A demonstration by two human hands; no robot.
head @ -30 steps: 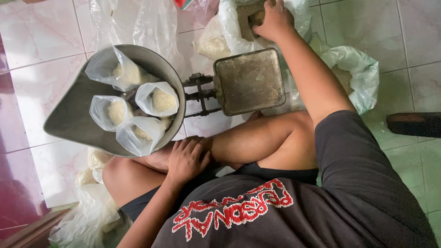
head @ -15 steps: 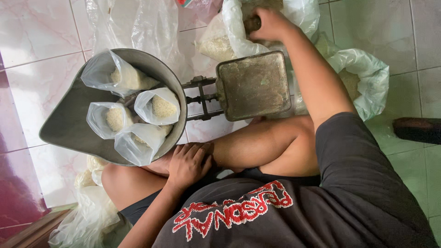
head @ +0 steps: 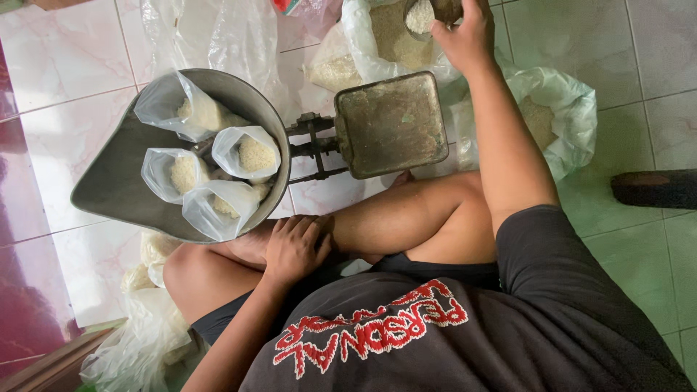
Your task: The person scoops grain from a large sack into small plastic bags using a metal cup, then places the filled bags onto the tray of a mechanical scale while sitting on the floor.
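My right hand point(head: 465, 36) is stretched out over an open white sack of rice point(head: 385, 36) and grips a small metal scoop point(head: 428, 14) filled with rice. My left hand point(head: 290, 250) rests flat on my folded leg and holds nothing. In front of me on the tiled floor stands a balance scale. Its round metal pan point(head: 116, 189) on the left carries several open clear bags of rice point(head: 247, 152). Its square flat plate point(head: 392, 123) on the right is bare.
A second plastic sack with rice point(head: 552, 116) lies to the right of my forearm. Loose clear plastic bags point(head: 218, 36) lie beyond the pan, and more filled bags point(head: 145, 261) are by my left knee. A dark sandal point(head: 653, 189) sits at the right edge.
My right hand has drawn the scoop up out of the sack, now showing it full of rice. The left hand has stayed on my leg.
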